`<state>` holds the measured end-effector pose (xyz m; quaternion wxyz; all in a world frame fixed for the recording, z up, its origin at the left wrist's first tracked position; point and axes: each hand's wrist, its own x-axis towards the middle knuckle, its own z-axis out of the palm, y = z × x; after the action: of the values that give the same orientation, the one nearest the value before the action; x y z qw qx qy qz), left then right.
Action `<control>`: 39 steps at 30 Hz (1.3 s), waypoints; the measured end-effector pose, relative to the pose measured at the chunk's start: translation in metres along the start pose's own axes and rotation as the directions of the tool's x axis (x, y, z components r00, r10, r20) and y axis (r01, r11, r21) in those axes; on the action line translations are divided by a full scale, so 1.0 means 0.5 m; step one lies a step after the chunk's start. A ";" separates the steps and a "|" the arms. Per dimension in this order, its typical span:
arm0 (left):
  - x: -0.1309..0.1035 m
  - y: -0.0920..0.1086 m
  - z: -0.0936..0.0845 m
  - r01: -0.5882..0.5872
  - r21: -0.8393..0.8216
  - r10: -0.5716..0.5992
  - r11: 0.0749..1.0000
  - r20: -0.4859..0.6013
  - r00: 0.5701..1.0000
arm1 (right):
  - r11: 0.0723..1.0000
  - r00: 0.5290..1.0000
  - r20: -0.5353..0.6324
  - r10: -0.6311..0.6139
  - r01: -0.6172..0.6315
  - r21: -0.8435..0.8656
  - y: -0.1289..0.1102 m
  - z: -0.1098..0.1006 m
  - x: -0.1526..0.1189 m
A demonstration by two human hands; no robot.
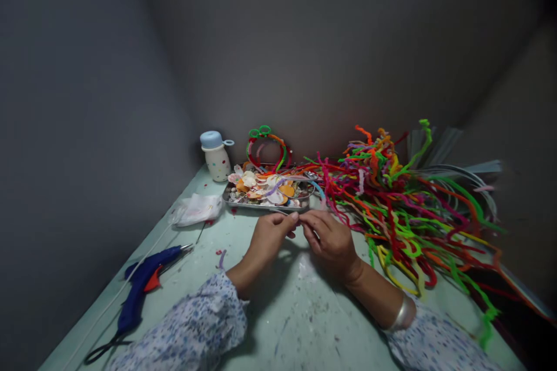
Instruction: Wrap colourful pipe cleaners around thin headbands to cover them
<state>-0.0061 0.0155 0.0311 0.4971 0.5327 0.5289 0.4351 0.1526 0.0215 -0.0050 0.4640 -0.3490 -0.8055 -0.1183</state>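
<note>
My left hand [270, 236] and my right hand [333, 242] meet over the middle of the table, just in front of a metal tray [250, 205]. Thumb and fingers of both are pinched together, fingertips almost touching. A thin pale strand or hoop edge shows by the left fingertips, but what the fingers hold is mostly covered. Shell-like petals, beads and orange discs fill the tray. To the right spreads a large tangle of multicoloured pipe cleaners [391, 203].
A blue hot glue gun [139, 287] with a red trigger lies at left, beside a white cord. Behind it are a plastic packet [200, 208] and a white bottle [217, 162] with a blue cap. A pipe-cleaner headband [285, 151] stands behind the tray. Grey partitions enclose the table.
</note>
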 end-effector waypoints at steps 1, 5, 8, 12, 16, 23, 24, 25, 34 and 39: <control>0.001 -0.001 0.000 0.030 -0.031 -0.030 0.999 0.004 1.000 | 1.000 1.000 0.005 -0.005 0.005 -0.003 -0.001 0.000 0.000; 0.004 -0.003 0.000 0.100 -0.116 -0.095 0.988 0.047 0.994 | 1.000 1.000 0.023 -0.011 0.011 0.000 -0.004 0.001 -0.001; 0.003 -0.001 -0.001 0.141 -0.165 -0.130 0.976 0.073 0.989 | 1.000 0.999 0.033 -0.012 0.011 0.008 -0.004 0.002 -0.001; 0.004 -0.007 -0.003 0.179 -0.202 -0.158 0.963 0.113 0.981 | 0.999 0.998 0.062 -0.005 0.002 0.042 -0.003 0.004 -0.001; 0.009 -0.014 -0.006 0.168 -0.222 -0.145 0.961 0.117 0.983 | 0.986 0.999 0.036 0.032 -0.038 0.162 -0.005 -0.001 0.002; 0.002 0.012 -0.009 0.196 -0.159 -0.181 0.968 0.103 0.978 | 0.771 0.771 -0.199 0.605 -0.504 0.390 0.013 -0.001 0.001; 0.001 0.015 -0.009 0.202 -0.148 -0.187 0.968 0.108 0.976 | 0.678 0.706 -0.144 0.693 -0.573 0.460 0.018 0.004 -0.001; 0.000 0.018 -0.009 0.204 -0.140 -0.188 0.969 0.115 0.975 | 0.569 0.636 -0.073 0.768 -0.627 0.532 0.022 0.009 -0.003; -0.002 0.030 -0.016 0.181 -0.078 -0.164 0.980 0.187 0.969 | -0.244 0.356 0.508 0.785 -0.575 0.781 0.026 0.017 0.023; 0.000 0.035 -0.020 0.143 -0.067 -0.127 0.987 0.199 0.972 | -0.218 0.524 0.566 0.637 -0.581 0.784 0.007 -0.003 0.030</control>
<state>-0.0139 0.0169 0.0495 0.5960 0.5149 0.4949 0.3670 0.1509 0.0303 0.0078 0.5787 -0.3254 -0.3948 0.6351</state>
